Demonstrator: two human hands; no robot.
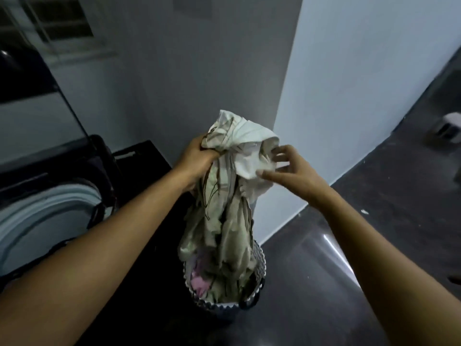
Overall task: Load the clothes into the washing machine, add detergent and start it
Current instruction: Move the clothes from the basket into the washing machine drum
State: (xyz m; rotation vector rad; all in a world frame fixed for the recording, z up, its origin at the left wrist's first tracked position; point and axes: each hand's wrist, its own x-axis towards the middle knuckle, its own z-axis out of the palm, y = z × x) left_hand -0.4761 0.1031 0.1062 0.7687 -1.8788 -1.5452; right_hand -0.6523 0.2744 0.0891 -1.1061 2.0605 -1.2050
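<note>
Gripping cloth (224, 216) above basket (259, 268), left hand (197, 161)

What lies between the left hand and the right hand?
In the head view, a bunched pale cloth: the left hand grips it, the right hand is at its other side.

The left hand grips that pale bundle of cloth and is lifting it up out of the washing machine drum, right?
Not quite. In the head view the left hand does grip the pale cloth bundle, but the bundle hangs up out of the laundry basket, not the washing machine, which stands to the left.
</note>
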